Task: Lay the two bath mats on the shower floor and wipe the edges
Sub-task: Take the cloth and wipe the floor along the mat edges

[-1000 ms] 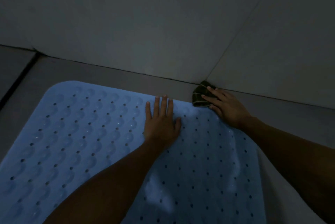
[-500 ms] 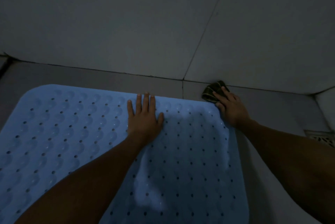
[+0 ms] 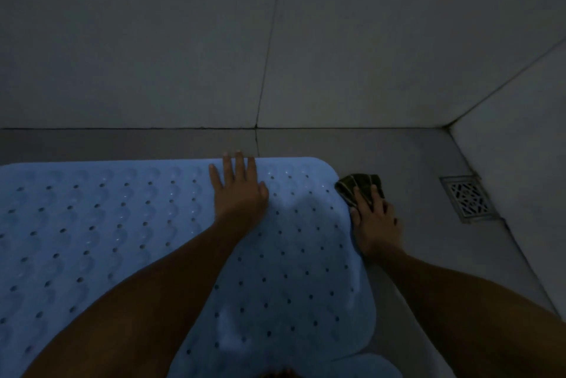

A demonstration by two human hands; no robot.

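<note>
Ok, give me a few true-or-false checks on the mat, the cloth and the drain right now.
1. The left hand lies flat on the blue mat. True.
2. The right hand presses a dark cloth at the mat's right edge. True.
3. The cloth lies on top of the drain. False: the drain is uncovered, further right near the wall, apart from the cloth.
4. The mat is rolled up against the wall. False: it is spread on the floor, with a strip of bare floor between it and the wall.
5. The mat has rows of small holes. True.
</note>
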